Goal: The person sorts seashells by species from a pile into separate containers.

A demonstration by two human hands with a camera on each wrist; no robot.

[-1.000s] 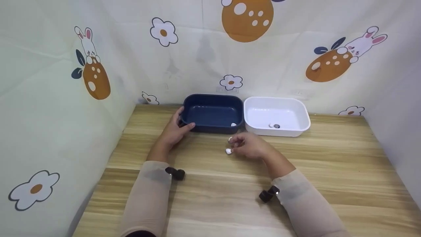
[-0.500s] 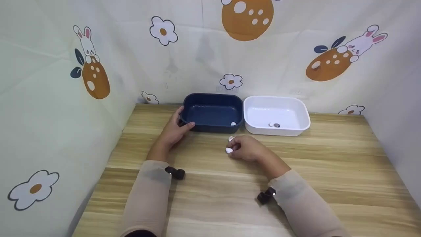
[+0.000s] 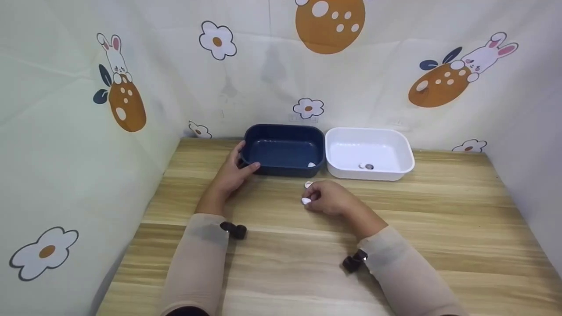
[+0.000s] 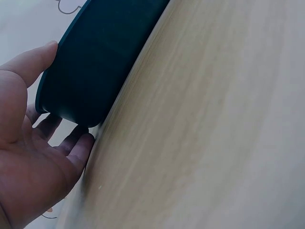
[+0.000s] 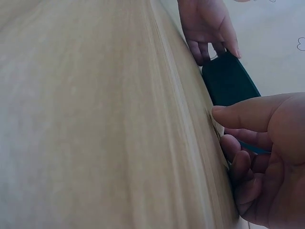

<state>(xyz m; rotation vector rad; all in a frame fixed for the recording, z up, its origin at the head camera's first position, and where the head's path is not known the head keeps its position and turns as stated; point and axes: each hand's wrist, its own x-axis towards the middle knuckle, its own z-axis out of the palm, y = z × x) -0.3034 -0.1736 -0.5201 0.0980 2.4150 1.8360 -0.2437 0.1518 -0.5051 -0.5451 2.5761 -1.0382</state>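
Observation:
A dark blue box (image 3: 284, 172) stands at the back of the table. My left hand (image 3: 235, 171) holds its left end, thumb on the front rim and fingers round the end wall, as the left wrist view shows. My right hand (image 3: 331, 197) pinches a small white shell-like piece (image 3: 306, 201) between thumb and fingertips, close over the wood. In the right wrist view the thumb (image 5: 243, 114) largely hides that piece. A second small whitish piece (image 3: 308, 184) lies just beyond the right fingers. Inside the blue box is another white piece (image 3: 311, 165), near its front right corner.
A white box (image 3: 369, 175) stands against the blue box's right side, with a small white bit (image 3: 362, 166) and a dark round piece (image 3: 369, 166) inside. Patterned cloth walls (image 3: 263, 87) rise behind and beside the wooden table (image 3: 285, 263).
My right hand has shifted slightly left and closed its fingertips on the nearer white piece, uncovering more of the farther one. The left hand has stayed on the blue box.

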